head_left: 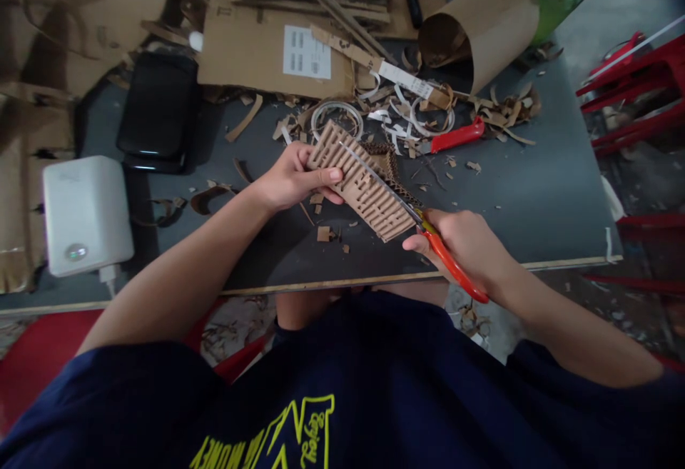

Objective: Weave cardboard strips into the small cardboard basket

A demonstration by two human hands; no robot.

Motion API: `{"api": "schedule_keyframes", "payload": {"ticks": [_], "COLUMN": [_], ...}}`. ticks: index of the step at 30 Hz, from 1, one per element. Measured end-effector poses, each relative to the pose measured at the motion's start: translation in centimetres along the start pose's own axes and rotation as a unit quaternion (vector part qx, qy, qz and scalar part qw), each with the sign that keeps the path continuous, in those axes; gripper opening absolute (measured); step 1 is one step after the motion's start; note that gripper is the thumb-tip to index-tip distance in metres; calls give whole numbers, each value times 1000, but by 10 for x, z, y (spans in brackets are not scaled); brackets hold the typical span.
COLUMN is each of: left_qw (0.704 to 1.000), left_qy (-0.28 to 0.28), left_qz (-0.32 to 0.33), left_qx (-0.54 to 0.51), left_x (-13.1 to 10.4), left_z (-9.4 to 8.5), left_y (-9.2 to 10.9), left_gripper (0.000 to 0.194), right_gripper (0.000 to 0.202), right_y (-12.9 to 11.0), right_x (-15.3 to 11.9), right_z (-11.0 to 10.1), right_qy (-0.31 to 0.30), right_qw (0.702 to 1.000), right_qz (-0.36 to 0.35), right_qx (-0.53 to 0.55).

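My left hand (300, 178) grips the upper left end of a corrugated cardboard piece (369, 194), with the thumb on its ridged face. The piece is held tilted above the table, its ridges partly broken by small gaps. My right hand (454, 244) is closed around the red and yellow handles of a pair of scissors (452, 262). Their blades lie along the piece's upper long edge; whether they are cutting into it I cannot tell. Just behind the piece is another bit of cardboard (393, 165) with a wavy edge, partly hidden.
On the grey table (535, 190) lie a red-handled cutter (457, 135), tape rings (337, 118) and many scraps. A cardboard sheet (246, 55) and a cardboard tube (492, 26) are at the back. To the left are a black phone-like slab (158, 108) and a white power bank (85, 212) with a cable.
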State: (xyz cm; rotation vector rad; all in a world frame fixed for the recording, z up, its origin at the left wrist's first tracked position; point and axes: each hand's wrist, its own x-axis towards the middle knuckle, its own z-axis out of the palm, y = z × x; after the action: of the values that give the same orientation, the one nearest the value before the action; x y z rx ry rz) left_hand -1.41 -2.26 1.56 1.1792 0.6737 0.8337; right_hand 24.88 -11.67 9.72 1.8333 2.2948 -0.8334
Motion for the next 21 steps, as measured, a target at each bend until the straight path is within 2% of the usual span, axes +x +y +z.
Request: {"api": "schedule_keyframes", "payload": {"ticks": [6, 11, 14, 17, 21], "left_qw": [1000, 1000, 998, 993, 993], "left_qy": [-6, 4, -40, -102, -101], "left_qz": [-9, -3, 6, 14, 20], "left_qx": [19, 23, 50, 61, 60], "left_x": [0, 0, 0, -1, -3], "left_z": [1, 3, 9, 15, 18], "left_y": [2, 4, 4, 2, 2], "left_gripper": [46, 47, 45, 39, 38], "right_gripper": [73, 67, 69, 74, 75], "right_y": [-4, -1, 0, -4, -13], "right_x": [0, 4, 6, 5, 3], "right_z": [-1, -2, -6, -14, -24], "right_qy": [-19, -3, 3, -23, -48], "right_qw": [998, 994, 988, 981, 973], "right_qz": [47, 55, 43, 26, 45], "right_qx": [-42, -94, -150, -192, -223]}}
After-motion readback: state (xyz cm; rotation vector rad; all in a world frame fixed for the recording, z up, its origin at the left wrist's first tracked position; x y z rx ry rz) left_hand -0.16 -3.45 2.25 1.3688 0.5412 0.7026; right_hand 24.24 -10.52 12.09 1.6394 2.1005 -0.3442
